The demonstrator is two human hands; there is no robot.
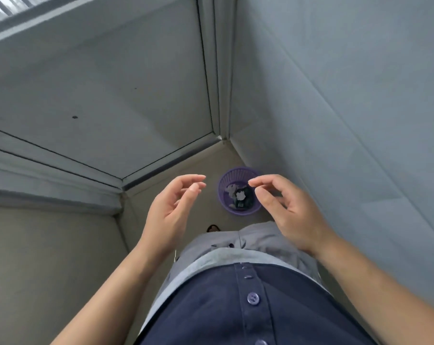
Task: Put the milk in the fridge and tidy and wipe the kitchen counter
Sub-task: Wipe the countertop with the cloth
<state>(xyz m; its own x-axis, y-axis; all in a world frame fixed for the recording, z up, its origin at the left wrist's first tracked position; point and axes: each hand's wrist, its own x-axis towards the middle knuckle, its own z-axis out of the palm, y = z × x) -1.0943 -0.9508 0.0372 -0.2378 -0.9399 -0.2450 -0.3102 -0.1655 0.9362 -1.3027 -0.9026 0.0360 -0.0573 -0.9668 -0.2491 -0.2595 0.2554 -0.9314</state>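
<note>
A head-worn camera looks almost straight down the person's body to the floor. Both bare hands are raised in front of the waist, above a small round purple plastic slatted waste basket [239, 190] that stands on the pale floor [49, 257] in a corner where grey wall panels [335, 95] meet.

The basket lies between the two hands, at about 12 o'clock from the body. From the left hand [170, 210] it sits toward 2 o'clock; from the right hand [289, 207] it sits toward 10 o'clock. The right hand is the nearer one in the picture: its fingertips [254, 181] overlap the basket's right rim, while the left hand is apart from the rim. The basket is round, so it has no long axis; its open mouth faces up, and crumpled dark and white scraps lie inside.

Each hand's grip is loosely half open, fingers curled, thumb and forefinger close together but with nothing visible between them. Palms face inward toward each other, wrists slightly bent, forearms reaching up from the lower corners of the view.

No milk, fridge or desk is in view, so their positions cannot be told. Judging from the empty hands over the basket, rubbish has likely just been dropped, and the person will need to turn away from this corner toward the desk.

A dark blue buttoned shirt [236, 307] fills the lower centre.
</note>
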